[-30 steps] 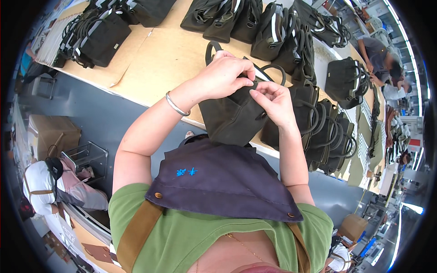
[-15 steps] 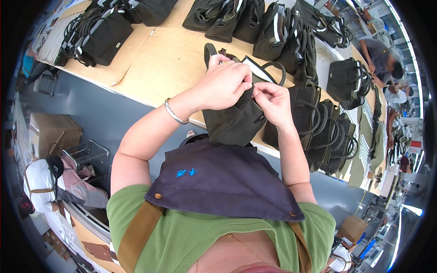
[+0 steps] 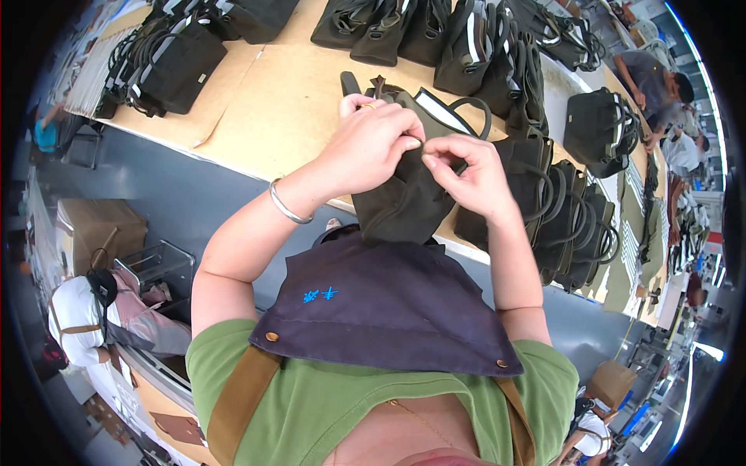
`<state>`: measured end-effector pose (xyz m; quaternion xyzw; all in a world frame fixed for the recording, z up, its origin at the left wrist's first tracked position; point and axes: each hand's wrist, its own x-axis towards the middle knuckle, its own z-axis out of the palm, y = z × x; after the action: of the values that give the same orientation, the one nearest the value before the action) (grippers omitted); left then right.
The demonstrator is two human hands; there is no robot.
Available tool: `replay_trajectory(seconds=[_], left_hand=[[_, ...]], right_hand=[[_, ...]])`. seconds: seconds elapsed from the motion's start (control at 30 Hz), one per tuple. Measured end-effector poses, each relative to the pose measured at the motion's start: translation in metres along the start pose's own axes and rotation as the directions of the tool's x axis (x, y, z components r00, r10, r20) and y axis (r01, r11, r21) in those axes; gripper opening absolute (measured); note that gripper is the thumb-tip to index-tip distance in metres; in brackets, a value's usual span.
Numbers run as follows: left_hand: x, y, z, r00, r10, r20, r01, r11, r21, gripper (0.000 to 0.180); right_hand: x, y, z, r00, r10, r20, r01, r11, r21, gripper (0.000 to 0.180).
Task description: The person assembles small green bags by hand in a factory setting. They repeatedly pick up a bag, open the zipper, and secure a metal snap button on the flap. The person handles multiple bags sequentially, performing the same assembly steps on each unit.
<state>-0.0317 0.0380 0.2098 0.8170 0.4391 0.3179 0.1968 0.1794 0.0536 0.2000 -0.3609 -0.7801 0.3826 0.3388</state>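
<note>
A dark olive handbag (image 3: 404, 206) with loop handles and a white strip along its opening is tilted at the table's near edge, against my apron. My left hand (image 3: 374, 147) is closed over the bag's upper side, its thumb and forefinger pinched together. Close beside it, my right hand (image 3: 470, 172) also pinches with thumb and forefinger. The fingertips of both almost meet at the bag's upper edge. Whatever small part lies between them is too hidden to make out.
The tan-covered table (image 3: 287, 97) runs across in front of me. Several similar bags (image 3: 474, 58) stand along its far side, more (image 3: 563, 217) to my right and a group (image 3: 183, 70) at far left. A person (image 3: 653, 81) works at the far right; another (image 3: 85, 318) bends at left.
Both hands have shifted slightly left, still pinching at the bag's edge. The right hand has turned so more of its back shows, and the bag has tilted a little.
</note>
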Motion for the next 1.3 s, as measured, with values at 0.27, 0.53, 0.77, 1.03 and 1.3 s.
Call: replay_trajectory(seconds=[0.27,0.53,0.77,1.03,1.3], left_hand=[[-0.015,-0.014,-0.052,0.996,-0.004,0.091,-0.014,0.981,0.195,0.013],[-0.027,0.020,-0.015,0.996,0.014,0.093,-0.033,0.979,0.203,0.021],[-0.019,0.011,-0.015,0.987,0.086,0.139,-0.077,0.995,-0.066,0.013],[-0.023,0.009,-0.019,0.991,0.059,0.118,-0.042,0.988,-0.147,0.011],[-0.025,0.002,-0.023,0.995,0.043,0.087,-0.035,0.995,-0.094,0.018]], right_hand=[[0.010,-0.030,-0.020,0.936,-0.032,0.350,0.217,0.837,-0.503,0.026],[0.022,-0.047,-0.023,0.876,0.094,0.473,0.191,0.833,-0.519,0.021],[0.042,-0.028,-0.034,0.804,0.061,0.592,0.105,0.965,-0.241,0.016],[0.042,-0.023,-0.020,0.837,-0.101,0.538,0.328,0.879,-0.346,0.010],[0.043,-0.026,-0.029,0.827,-0.157,0.541,0.298,0.937,-0.184,0.013]])
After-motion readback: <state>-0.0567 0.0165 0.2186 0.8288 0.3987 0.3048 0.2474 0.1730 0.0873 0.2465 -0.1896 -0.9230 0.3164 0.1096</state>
